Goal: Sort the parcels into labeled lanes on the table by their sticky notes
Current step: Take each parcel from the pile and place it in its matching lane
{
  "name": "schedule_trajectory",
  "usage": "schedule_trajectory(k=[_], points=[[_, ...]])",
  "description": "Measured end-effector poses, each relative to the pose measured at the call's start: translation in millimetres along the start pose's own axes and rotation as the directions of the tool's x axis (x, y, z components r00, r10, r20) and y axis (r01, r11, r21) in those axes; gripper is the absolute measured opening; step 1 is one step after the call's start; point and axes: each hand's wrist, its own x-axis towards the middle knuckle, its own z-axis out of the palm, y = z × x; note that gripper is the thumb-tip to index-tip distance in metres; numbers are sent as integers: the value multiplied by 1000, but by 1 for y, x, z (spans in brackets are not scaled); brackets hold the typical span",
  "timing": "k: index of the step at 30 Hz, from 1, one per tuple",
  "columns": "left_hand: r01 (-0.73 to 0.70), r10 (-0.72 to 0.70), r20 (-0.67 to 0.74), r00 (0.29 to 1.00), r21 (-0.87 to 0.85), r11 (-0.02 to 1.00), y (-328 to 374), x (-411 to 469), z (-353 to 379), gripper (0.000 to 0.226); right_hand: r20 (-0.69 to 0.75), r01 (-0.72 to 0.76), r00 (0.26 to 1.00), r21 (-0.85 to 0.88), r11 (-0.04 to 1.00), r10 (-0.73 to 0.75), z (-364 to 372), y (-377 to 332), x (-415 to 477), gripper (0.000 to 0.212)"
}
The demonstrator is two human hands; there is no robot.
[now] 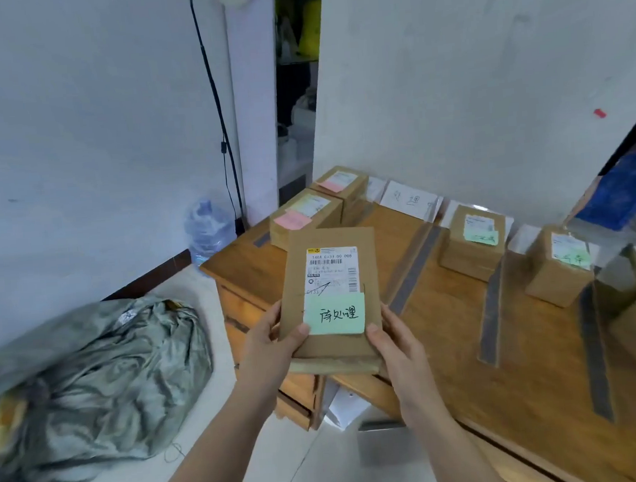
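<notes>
As left hand point(275, 343) and right hand point(393, 345) pinch near end, parcel point(328, 240) points lengthwise away

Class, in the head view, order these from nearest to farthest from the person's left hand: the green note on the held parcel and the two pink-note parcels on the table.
1. Green note: on the held parcel, next to the left hand.
2. Nearer pink-note parcel: left end of the table, just beyond the held one.
3. Farther pink-note parcel: behind that one, nearer the wall.
</notes>
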Motion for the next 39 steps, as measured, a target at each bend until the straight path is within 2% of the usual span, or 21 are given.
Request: schedule_trajectory(k=[2, 10, 16, 22, 29, 35, 39], points=[[4, -4, -18, 1000, -4, 1000, 1, 21, -12, 40, 8, -9, 1000, -24, 1000, 9, 15, 1, 19, 49], [0, 1, -57, 998, 9, 1000, -4, 118, -51, 39, 38, -51, 998, -75, 996, 54, 74, 10, 105, 57], [46, -47, -58, 997, -14, 999, -9, 180, -80, 39, 28, -80, 996, -126, 989, 84, 113, 16, 153, 59], [93, -93, -10, 996, 39, 995, -8, 217, -107, 37, 17, -127, 991, -150, 980, 131, 146, 24, 175, 58], [179, -190, 76, 979, 139, 974, -17, 258, -132, 36, -126, -205, 975, -185, 961, 184, 182, 36, 184, 52], [222, -262, 156, 952, 234, 946, -26, 288, -149, 35, -248, -309, 936, -238, 921, 250, 205, 42, 190, 56], [223, -286, 205, 936, 281, 933, -29, 301, -154, 35, -300, -365, 908, -221, 904, 293, 219, 44, 197, 42]])
